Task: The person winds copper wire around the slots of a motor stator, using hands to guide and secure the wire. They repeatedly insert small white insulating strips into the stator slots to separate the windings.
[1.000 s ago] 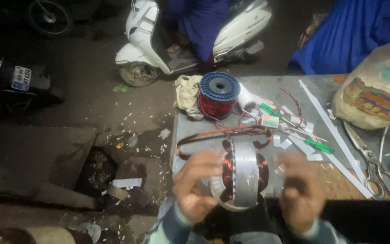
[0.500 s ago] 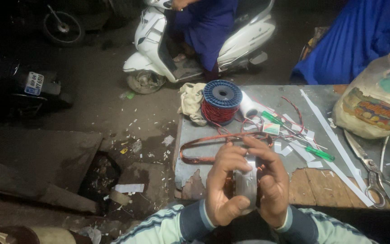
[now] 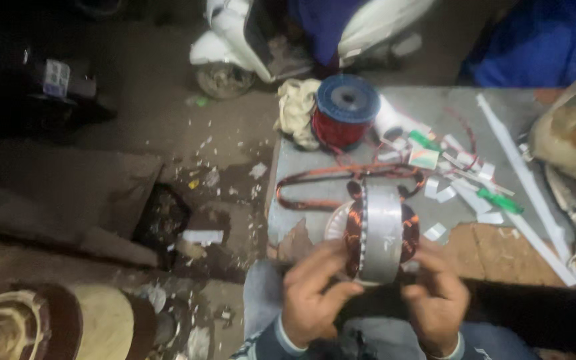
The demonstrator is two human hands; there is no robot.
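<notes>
Above the counter (image 3: 368,200) edge, a wound motor stator (image 3: 381,233) is being gripped between left hand (image 3: 311,300) and right hand (image 3: 435,300); frame blurry, finger placement probably at both ends.

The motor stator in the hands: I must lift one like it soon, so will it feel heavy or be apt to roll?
The motor stator, a steel ring packed with copper windings, probably feels heavy for its size. Both the left hand and right hand support it. Its round band would likely roll if set on edge.
</notes>
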